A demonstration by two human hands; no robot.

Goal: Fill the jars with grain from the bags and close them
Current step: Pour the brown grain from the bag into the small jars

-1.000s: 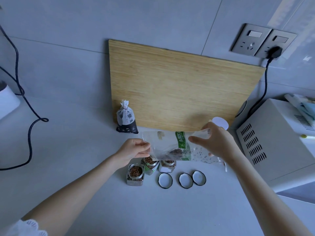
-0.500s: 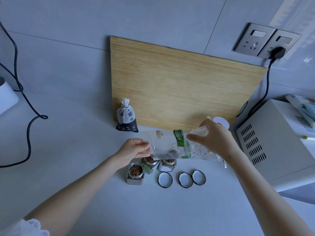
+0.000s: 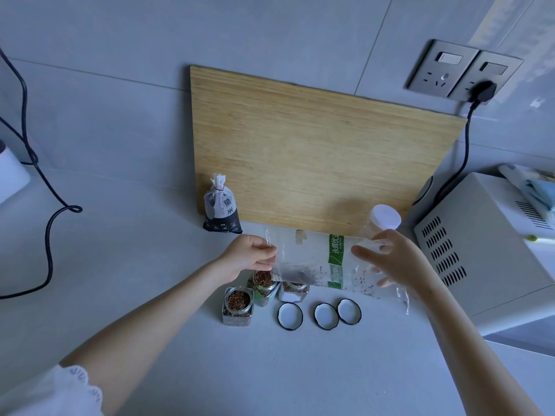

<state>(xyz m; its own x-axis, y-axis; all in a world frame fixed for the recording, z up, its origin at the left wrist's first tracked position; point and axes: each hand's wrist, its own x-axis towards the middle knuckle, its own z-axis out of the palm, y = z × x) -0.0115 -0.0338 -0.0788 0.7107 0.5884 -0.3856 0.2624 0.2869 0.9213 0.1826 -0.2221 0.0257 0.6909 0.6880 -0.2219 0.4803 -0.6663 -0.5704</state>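
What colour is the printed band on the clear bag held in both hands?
Green with white characters, across the clear bag; the head view shows it.

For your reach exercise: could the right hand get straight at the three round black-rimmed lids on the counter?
Probably not yet: the right hand holds the clear plastic bag. The lids lie uncovered just below it.

The clear plastic bag [image 3: 318,262] covers the top of the right jar [image 3: 293,291] and part of the middle jar [image 3: 263,285], so how full the right one is cannot be told. The right hand [image 3: 393,262] hides the bag's far end. A white thing [image 3: 10,172] at the left edge is cut off. The black cable [image 3: 45,235] runs out of the picture, maybe to that thing.
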